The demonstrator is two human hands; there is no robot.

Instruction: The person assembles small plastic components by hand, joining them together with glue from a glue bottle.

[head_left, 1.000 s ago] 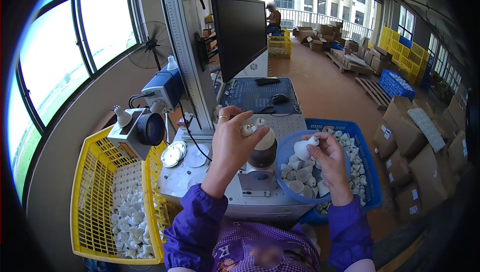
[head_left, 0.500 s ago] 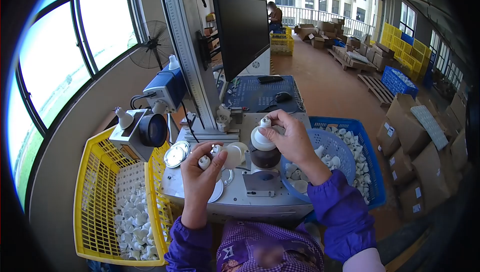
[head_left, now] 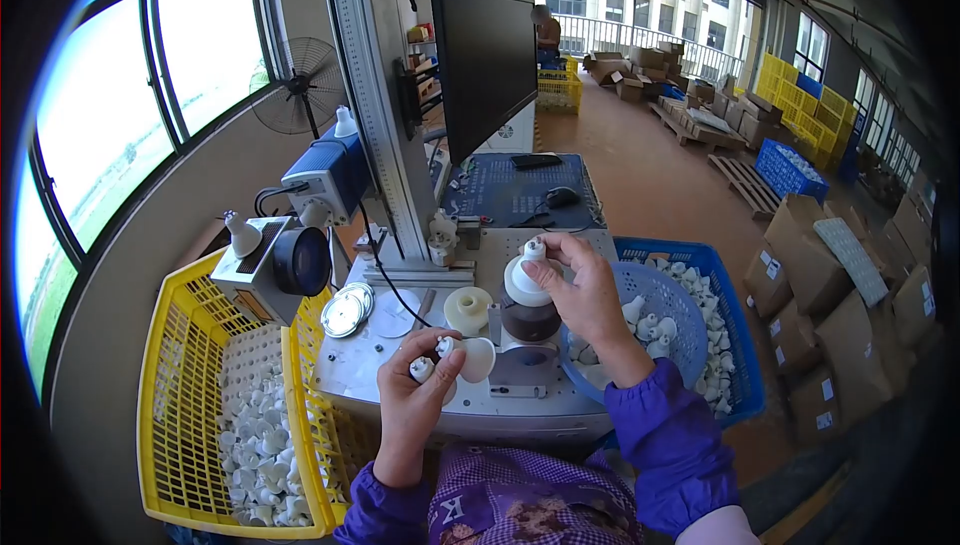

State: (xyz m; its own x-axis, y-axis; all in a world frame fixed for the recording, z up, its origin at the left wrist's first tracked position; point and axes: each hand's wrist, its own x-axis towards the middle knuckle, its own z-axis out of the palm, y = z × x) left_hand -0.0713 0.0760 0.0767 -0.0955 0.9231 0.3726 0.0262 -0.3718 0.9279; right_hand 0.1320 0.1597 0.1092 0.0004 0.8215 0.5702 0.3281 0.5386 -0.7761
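Observation:
My left hand [head_left: 412, 407] is closed around two white lamp housings near the front of the machine table. One housing [head_left: 474, 359] points its flared mouth to the right, and of the other [head_left: 422, 370] mostly the pinned end shows. Between the thumb and fingers, my right hand [head_left: 590, 295] grips the narrow pinned neck of another white lamp housing [head_left: 524, 283]. That housing stands upright, wide end down, on a dark round fixture [head_left: 531, 323]. A grey metal block [head_left: 522, 369] is in front of the fixture, and a cream plastic ring [head_left: 466, 309] lies to its left.
A yellow basket [head_left: 160, 385] with many housings stands at left. At right, a round purple-blue colander [head_left: 690, 295] sits over a blue crate [head_left: 752, 345], both holding housings. A lens head [head_left: 302, 261], column [head_left: 372, 115] and monitor [head_left: 485, 65] rise beyond the table. Another person [head_left: 547, 33] is far back.
My left hand has shifted right and down, turning one housing so its flared mouth shows. My right hand keeps its grip on the housing at the fixture. The view has shifted slightly.

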